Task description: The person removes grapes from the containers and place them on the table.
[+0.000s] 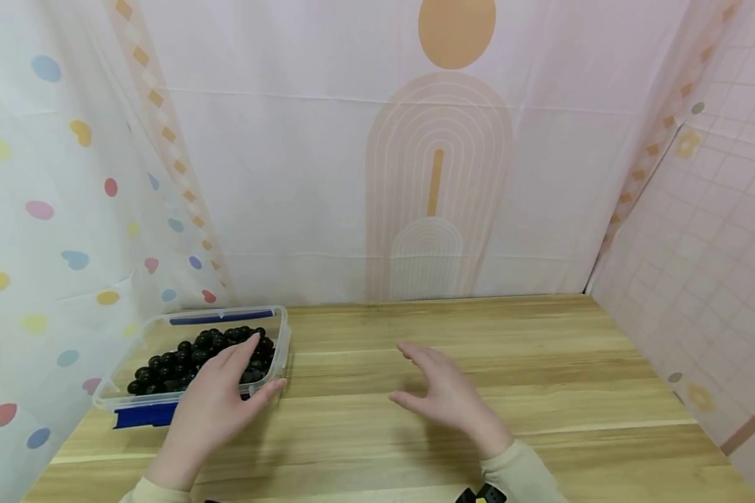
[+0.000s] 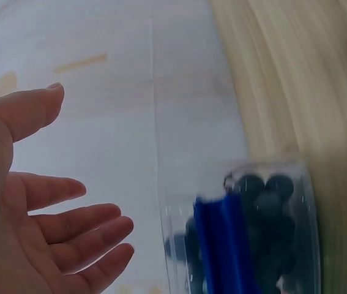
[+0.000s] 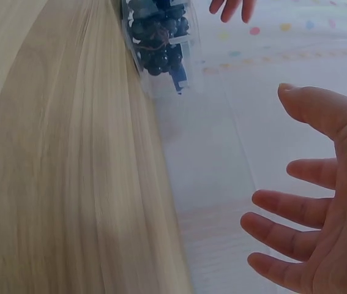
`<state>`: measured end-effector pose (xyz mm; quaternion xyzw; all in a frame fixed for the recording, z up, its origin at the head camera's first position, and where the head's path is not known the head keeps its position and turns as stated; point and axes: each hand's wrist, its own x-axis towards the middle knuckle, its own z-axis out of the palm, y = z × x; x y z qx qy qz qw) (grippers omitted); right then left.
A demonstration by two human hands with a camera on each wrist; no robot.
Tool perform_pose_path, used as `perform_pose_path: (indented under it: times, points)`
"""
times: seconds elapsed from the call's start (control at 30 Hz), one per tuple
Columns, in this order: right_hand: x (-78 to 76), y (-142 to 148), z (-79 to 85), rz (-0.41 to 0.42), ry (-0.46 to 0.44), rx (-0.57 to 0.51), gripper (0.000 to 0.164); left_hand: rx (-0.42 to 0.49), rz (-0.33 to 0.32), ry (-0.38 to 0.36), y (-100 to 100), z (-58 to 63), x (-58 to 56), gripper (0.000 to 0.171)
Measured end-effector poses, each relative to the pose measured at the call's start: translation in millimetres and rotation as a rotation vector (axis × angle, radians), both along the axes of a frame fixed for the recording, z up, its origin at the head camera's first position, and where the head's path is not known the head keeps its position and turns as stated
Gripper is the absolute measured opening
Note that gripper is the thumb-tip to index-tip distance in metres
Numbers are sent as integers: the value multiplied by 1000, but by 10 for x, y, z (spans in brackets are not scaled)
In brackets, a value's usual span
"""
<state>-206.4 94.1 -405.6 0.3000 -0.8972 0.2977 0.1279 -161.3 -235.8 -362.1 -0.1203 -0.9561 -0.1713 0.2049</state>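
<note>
A clear plastic box (image 1: pixel 282 349) with blue latches stands at the left of the table, holding many shiny round black beads (image 1: pixel 199 356) heaped inside. In the head view my left hand (image 1: pixel 212 402) overlaps the box's near right corner, fingers spread and nothing in its grasp. The left wrist view shows that hand (image 2: pixel 57 208) apart from the box, whose blue latch (image 2: pixel 225 245) faces the camera. Over the middle of the table, my right hand (image 1: pixel 445 392) is held with thumb and fingers parted and holds nothing. The right wrist view shows its fingers (image 3: pixel 292 208) relaxed.
The wooden table (image 1: pixel 365 433) reaches back to a pale printed curtain (image 1: pixel 302 175). Similar cloth hangs at the left with coloured spots and at the right with a grid pattern. A small black object (image 1: pixel 492 494) sits at the right sleeve.
</note>
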Motion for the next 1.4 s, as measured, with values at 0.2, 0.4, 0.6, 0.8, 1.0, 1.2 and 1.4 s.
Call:
perform_pose_path:
  times: [0.2, 0.4, 0.6, 0.8, 1.0, 1.2, 1.4]
  points:
    - [14, -94, -5, 26, 27, -14, 74, 2, 34, 6, -199, 70, 40, 79]
    - [44, -181, 17, 36, 0, -39, 73, 10, 92, -37, -386, 122, 47, 81]
    - [46, -232, 35, 62, -52, -102, 70, 40, 133, -77, -614, 124, 16, 83]
    - [25, -270, -25, 97, -115, -151, 68, 72, 166, -151, -840, 74, -3, 87]
    - [34, -331, -57, 144, -168, -205, 65, 99, 214, -204, -1000, 73, -32, 90]
    - [32, -410, -91, 179, -208, -268, 63, 139, 282, -255, -1182, 63, -67, 88]
    - [22, -469, -108, 178, -267, -323, 60, 251, 285, -379, -1322, 83, -96, 89]
